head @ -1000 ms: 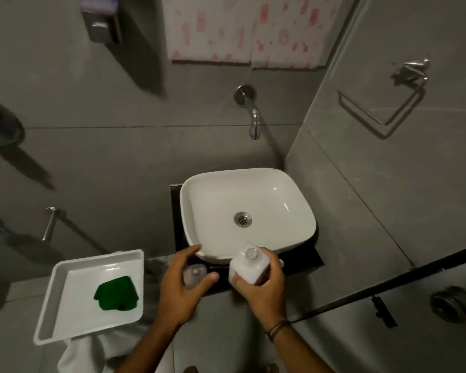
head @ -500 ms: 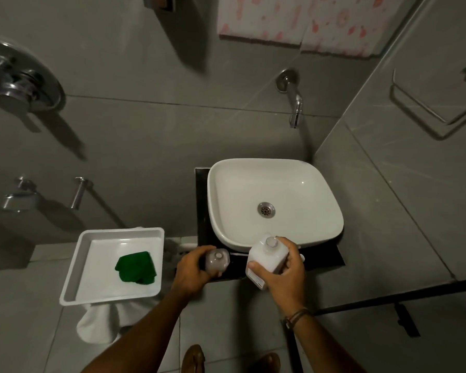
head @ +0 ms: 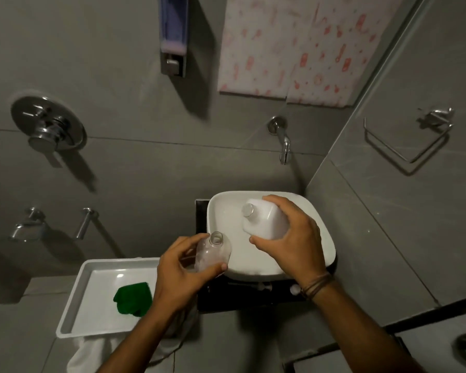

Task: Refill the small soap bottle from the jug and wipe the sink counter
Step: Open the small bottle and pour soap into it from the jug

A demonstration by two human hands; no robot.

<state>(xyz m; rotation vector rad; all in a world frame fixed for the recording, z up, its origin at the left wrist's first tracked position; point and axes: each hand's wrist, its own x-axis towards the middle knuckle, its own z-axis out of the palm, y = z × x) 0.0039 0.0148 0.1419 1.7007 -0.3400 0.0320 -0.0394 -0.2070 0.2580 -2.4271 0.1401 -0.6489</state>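
The white basin (head: 318,254) lies under and beyond the right hand, on a dark counter (head: 242,300) that shows below both wrists. Left of and below the left hand sits a white tray (head: 73,310) with a green cloth (head: 131,298) in it, the cloth just beside that wrist.

The right hand (head: 293,238) is wrapped around the white jug (head: 264,219), fingers over its top and thumb under, holding it above the basin with its open mouth turned toward the left hand. The left hand (head: 178,273) is closed around the small soap bottle (head: 213,251), a clear bottle held at the basin's left rim, its open neck pointing up toward the jug and a little apart from it.

Two small white pieces lie on the counter just below the right wrist, probably caps, though too small to be sure.

As a judgement: both containers are open and lined up, but no soap flows and the bottle looks empty. Pouring, recapping and wiping the counter with the cloth all remain.
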